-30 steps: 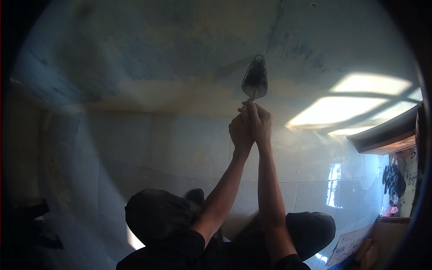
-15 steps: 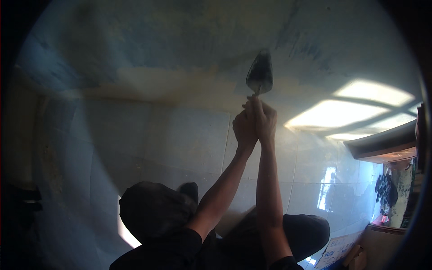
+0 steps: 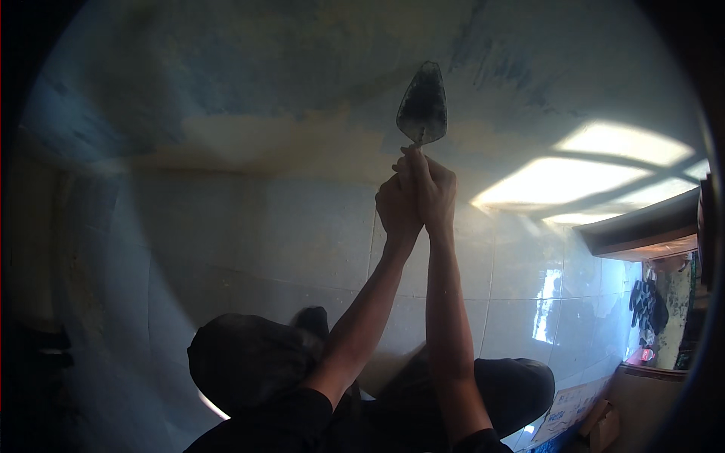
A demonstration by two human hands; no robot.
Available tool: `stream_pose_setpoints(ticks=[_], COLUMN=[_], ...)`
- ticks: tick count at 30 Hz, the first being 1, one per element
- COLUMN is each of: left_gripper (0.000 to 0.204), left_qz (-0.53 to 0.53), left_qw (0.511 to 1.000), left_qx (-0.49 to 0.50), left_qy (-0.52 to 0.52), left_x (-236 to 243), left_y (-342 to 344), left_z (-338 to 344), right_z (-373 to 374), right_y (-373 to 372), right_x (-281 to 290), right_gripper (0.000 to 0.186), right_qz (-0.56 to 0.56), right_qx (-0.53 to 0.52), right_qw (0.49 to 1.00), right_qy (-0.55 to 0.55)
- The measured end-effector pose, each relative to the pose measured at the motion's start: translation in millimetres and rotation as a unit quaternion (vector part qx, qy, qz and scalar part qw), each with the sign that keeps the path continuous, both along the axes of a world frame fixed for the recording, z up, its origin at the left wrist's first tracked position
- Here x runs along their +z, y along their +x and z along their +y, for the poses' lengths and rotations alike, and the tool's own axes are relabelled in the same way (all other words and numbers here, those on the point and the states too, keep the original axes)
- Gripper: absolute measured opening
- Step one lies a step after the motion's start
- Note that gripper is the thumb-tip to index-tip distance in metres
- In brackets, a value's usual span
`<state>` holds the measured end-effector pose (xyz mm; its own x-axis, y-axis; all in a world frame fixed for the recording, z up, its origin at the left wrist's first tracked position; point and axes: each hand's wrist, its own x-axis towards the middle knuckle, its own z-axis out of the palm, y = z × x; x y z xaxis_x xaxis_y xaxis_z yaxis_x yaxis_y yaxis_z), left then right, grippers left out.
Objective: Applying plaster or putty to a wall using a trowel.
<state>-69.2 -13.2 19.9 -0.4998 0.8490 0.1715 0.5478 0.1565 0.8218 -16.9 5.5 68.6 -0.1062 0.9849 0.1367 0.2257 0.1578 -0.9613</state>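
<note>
A pointed trowel [image 3: 423, 106] with a dark, smeared blade extends straight out before me, its tip away from me. My right hand [image 3: 438, 190] is closed round its handle, the thumb lying along the top toward the blade. Pressed close beside it, my left hand [image 3: 398, 205] is closed on the same handle. The handle itself is almost wholly hidden by my fingers. Behind the blade is a patchy blue-grey and tan wall [image 3: 264, 136]; whether the blade touches it I cannot tell.
Pale tiles [image 3: 317, 241] cover the floor between my knees and the wall. Window light [image 3: 574, 181] falls on the wall at right, above a brown wooden ledge [image 3: 642, 230]. Dark gloves [image 3: 648, 309] lie at far right, and a cardboard box [image 3: 602, 429] is at the lower right.
Both hands and the trowel have shifted slightly left and farther from me. The blade looks sharper now. My grip is unchanged.
</note>
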Motion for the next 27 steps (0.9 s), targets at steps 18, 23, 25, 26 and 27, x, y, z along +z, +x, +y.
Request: stream_pose_setpoints(ticks=[18,23,25,26,27], left_gripper=[0.043,0.065,0.065,0.065,0.064], left_qz=[-0.162,-0.071,-0.018,-0.095,-0.168], left_qw=[0.986,0.993,0.995,0.993,0.984], left_qx=[0.021,0.068,0.059,0.035,0.019], left_qy=[0.046,0.066,0.073,0.06,0.046], left_x=[27,2,5,14,20], left_y=[1,7,11,8,5], left_z=[-4,-1,-4,-3,-6], right_z=[-3,3,-3,-2,-3], right_y=[3,3,9,6,2], right_x=[23,-4,8,15,18], right_gripper=[0.046,0.045,0.045,0.043,0.043], right_qz=[-0.022,0.0,-0.023,-0.011,0.004], right_qx=[0.022,0.024,0.02,0.003,-0.006], right_qw=[0.999,1.0,0.999,1.0,1.0], right_qy=[-0.011,-0.005,-0.021,0.002,0.026])
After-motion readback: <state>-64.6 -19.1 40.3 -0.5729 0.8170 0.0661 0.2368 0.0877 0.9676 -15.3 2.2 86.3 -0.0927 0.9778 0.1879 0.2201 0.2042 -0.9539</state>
